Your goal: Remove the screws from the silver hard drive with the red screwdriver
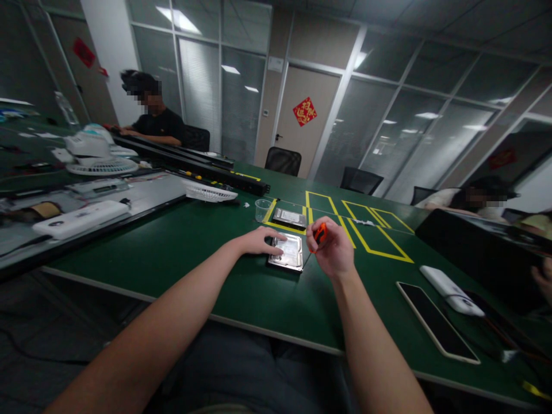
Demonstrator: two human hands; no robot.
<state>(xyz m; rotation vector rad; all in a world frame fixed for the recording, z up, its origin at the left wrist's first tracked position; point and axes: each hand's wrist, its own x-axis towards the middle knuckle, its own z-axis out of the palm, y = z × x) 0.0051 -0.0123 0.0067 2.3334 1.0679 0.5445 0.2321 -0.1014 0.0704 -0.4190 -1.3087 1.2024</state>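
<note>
As LH touches illegible HDD, RH grips screwdriver.

tabletop: green | tape: yellow outlines | screwdriver handle: orange + black | hard drive: silver | cup: clear | door poster: red diamond, gold characters | phone: black screen, pale edge
</note>
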